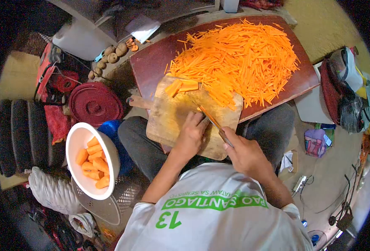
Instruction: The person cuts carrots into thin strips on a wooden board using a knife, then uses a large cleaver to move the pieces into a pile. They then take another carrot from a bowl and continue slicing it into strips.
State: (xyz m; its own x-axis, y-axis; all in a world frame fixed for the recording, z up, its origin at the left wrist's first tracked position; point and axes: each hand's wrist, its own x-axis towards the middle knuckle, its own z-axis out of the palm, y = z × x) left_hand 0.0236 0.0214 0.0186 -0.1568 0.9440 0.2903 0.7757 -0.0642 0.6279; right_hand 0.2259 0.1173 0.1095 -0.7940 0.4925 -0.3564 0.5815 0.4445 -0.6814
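My right hand point(245, 152) grips a knife point(218, 125) by its handle. The blade slants up and left over the wooden cutting board point(160, 125), with orange along it. Close beside the blade, my left hand point(192, 131) rests on the board with fingers bent and pressed together. Whatever lies under those fingers is hidden. Thick carrot pieces point(188, 86) lie at the board's far left edge. Cut carrot strips point(239, 58) form a large heap on the dark red table point(151, 62), and some spill onto the board's far right part.
On the left stands a white bowl point(73, 167) of peeled carrot chunks point(95, 161), above a perforated basket point(124, 194). Behind it is a dark red lid point(96, 103). Several brown, round vegetables point(121, 49) lie at the far left. A purple bag point(315, 143) is on the right floor.
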